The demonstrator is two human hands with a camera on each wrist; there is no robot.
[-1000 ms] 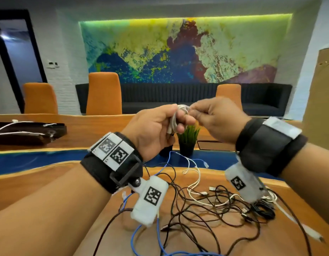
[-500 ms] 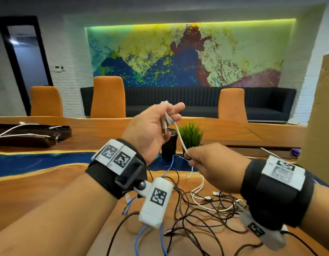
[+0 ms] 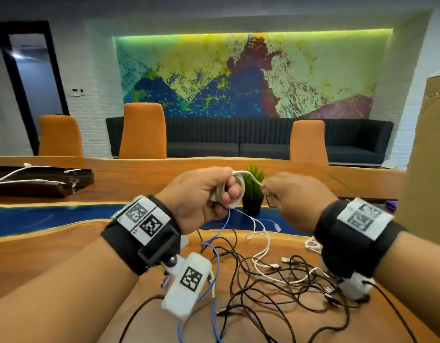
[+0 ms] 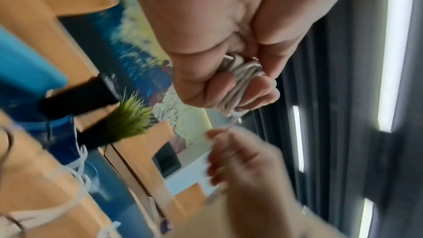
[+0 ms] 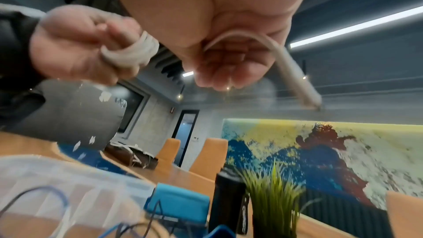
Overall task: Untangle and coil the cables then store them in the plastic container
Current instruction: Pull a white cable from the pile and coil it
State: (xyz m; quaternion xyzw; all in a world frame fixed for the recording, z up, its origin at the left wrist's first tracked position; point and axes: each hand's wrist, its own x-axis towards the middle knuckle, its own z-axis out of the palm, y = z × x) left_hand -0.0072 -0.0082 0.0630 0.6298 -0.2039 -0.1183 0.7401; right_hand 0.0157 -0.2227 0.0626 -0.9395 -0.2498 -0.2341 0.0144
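Observation:
My left hand (image 3: 226,191) is raised over the table and grips a small coil of white cable (image 3: 237,185) wound round its fingers; the left wrist view shows the turns (image 4: 240,82) between the curled fingers (image 4: 258,88). Just to its right, my right hand (image 3: 283,191) pinches the free tail of the same cable (image 5: 286,57), whose plug end sticks out past the palm. A tangle of black, white and blue cables (image 3: 275,280) lies on the wooden table (image 3: 65,248) under both wrists. A translucent plastic container (image 5: 57,187) with a blue clip appears in the right wrist view.
A small potted plant (image 3: 252,189) stands just behind my hands, with a black cylinder (image 5: 226,196) beside it. A dark tray with white cables (image 3: 41,181) lies far left. A cardboard panel (image 3: 426,169) rises at the right edge. Orange chairs (image 3: 143,129) line the far side.
My right hand dropped below the left with the cable, then rose level with it again, laying cable round the left fingers. The left hand stayed raised, gripping the coil.

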